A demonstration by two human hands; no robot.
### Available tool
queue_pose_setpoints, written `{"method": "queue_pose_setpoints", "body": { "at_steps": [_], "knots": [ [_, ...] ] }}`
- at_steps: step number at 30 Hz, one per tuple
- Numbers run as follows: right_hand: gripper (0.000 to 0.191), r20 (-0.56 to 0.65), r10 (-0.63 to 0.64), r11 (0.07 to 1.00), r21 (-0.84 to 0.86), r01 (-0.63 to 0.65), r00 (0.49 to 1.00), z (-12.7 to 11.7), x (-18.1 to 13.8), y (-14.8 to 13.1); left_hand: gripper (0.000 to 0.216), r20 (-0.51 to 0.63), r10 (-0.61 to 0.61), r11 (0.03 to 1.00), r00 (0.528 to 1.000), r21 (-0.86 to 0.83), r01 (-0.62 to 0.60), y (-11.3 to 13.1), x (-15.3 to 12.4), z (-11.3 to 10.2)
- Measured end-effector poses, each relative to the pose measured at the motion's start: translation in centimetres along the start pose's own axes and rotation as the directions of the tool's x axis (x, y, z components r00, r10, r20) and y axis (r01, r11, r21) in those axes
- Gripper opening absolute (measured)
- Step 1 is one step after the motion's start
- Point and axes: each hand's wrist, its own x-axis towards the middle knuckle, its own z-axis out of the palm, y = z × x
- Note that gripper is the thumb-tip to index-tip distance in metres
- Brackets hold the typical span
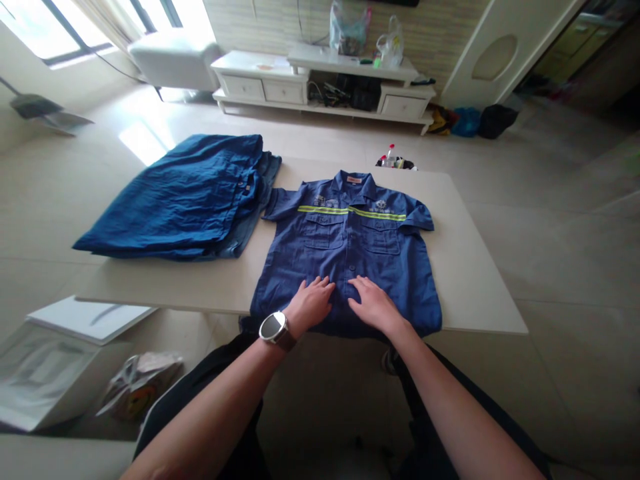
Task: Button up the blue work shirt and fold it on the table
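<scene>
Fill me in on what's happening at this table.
A person has a blue short-sleeved work shirt spread flat, front up, on a low table. Both hands lie palm-down on its lower front near the button line: the left hand, with a wristwatch, and the right hand beside it. A pile of folded blue garments sits at the table's left end.

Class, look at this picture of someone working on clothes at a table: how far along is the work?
Done: a pile of blue garments lies on the table, left of the shirt. In hand: the blue work shirt lies spread flat, front up and buttoned, with the left hand and right hand pressing flat on its lower front. Left: the shirt shows no fold.
</scene>
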Motion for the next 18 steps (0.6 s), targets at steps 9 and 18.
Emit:
{"method": "queue_pose_setpoints", "body": {
  "at_steps": [9, 18],
  "knots": [
    [0.047, 0.005, 0.021, 0.983, 0.182, -0.021, 1.000, -1.2, -0.6, 1.5, 0.032, -0.059, 0.005, 1.000, 0.998, 0.000, -0.005, -0.2, 0.4, -1.4],
    [0.059, -0.004, 0.039, 0.997, -0.068, -0.039, 0.999, -1.4, -1.1, 3.3, 0.049, -0.013, 0.001, 0.999, 1.000, -0.034, -0.002, -0.4, 0.5, -0.3]
  ]
}}
